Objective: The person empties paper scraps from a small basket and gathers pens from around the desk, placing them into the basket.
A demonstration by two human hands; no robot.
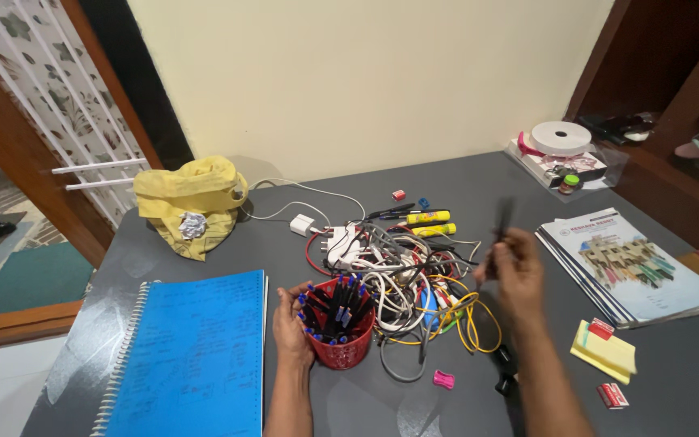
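- Left hand (pixel 291 324): cupped around red mesh pen holder (pixel 341 344), steadying it upright.
- Right hand (pixel 515 271): pinching blurred dark pen (pixel 502 218), raised at 3 o'clock of cable tangle (pixel 402 279).

Blurred dark pen (pixel 502 220) in right hand (pixel 516 271)

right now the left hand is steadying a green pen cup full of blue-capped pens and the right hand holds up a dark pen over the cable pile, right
Not quite: the pen cup is red, not green, as the head view shows. The rest holds: the left hand steadies it, full of blue-capped pens, and the right hand holds up a dark pen over the cable pile.
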